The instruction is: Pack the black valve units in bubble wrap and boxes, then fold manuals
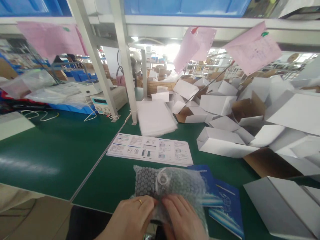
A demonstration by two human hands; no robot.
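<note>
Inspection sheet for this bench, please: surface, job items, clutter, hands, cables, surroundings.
Surface: smooth green bench top, glossy at left.
Job items: clear plastic bubble wrap, contents unclear; two blue printed paper booklets, one partly covered by the wrap.
Clutter: heaped white cardboard boxes, some open, at right; flat white printed sheet beyond the wrap.
Hands: bare left hand and bare right hand both on the wrap; grip unclear.
Cables: thin white cable loose at left.
Surroundings: white metal shelf frame, pink paper sheets hanging from it.
</note>
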